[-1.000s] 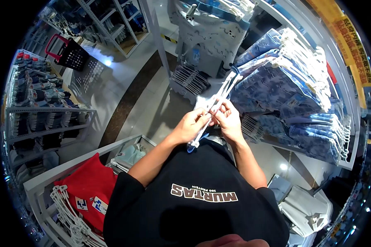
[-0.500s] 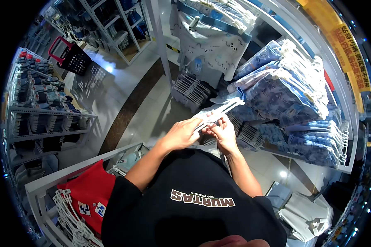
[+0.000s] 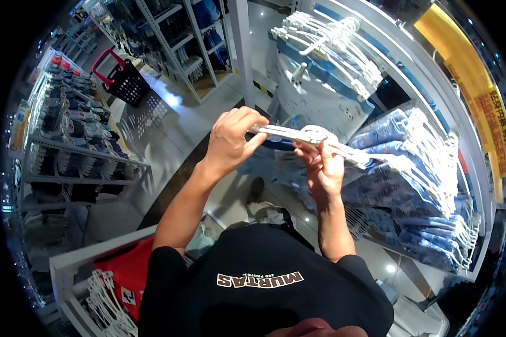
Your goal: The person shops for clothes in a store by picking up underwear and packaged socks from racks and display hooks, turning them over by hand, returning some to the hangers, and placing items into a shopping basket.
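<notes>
In front of my chest I hold several white plastic hangers (image 3: 289, 132) stacked together, roughly level. My left hand (image 3: 230, 137) pinches their left end between thumb and fingers. My right hand (image 3: 325, 168) is closed around them near the hook, right of the middle. Below the hangers hangs a blue patterned garment (image 3: 275, 168) with a dark blue waistband, partly hidden by my hands. Just beyond the right end of the hangers is a row of blue printed garments (image 3: 388, 180) on white hangers.
A white display rack (image 3: 472, 275) runs along the right, with pale printed garments (image 3: 315, 95) hanging at its far end. A black shopping basket (image 3: 128, 84) with a red handle stands on the floor. Near my left side, red garments (image 3: 118, 264) hang on a low rack.
Both hands have lifted the hangers up and away from my chest. The hangers have turned from slanted to nearly level, and my left hand has moved out to their left end.
</notes>
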`<state>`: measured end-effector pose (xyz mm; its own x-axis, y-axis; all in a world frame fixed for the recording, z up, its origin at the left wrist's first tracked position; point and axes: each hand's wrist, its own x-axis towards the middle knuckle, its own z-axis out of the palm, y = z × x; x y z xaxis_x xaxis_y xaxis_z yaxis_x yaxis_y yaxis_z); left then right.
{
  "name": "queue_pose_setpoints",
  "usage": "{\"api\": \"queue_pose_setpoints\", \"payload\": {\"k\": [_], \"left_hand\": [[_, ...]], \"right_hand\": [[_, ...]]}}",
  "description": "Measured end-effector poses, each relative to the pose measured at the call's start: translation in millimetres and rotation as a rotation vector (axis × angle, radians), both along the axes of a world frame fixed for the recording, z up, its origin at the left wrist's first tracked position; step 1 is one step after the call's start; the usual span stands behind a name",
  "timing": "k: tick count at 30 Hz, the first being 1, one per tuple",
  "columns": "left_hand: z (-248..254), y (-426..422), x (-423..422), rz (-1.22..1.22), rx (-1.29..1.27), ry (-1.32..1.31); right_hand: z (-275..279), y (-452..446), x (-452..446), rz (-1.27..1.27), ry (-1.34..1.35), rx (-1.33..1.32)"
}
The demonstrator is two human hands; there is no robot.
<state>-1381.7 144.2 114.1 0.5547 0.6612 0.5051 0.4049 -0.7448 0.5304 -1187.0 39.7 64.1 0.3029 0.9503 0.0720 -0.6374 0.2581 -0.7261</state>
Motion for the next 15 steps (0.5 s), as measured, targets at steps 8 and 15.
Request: {"api": "queue_pose_setpoints", "payload": {"k": [8, 15], "left_hand": [[47.7, 104.0, 20.1, -0.088, 0.129, -0.023], [37.0, 167.5, 29.4, -0.191, -0.052, -0.035]], "right_hand": [[49.1, 101.6, 10.6, -0.156, -0.073, 0.109], [39.3, 153.2, 17.0, -0.213, -0.085, 0.053]]}}
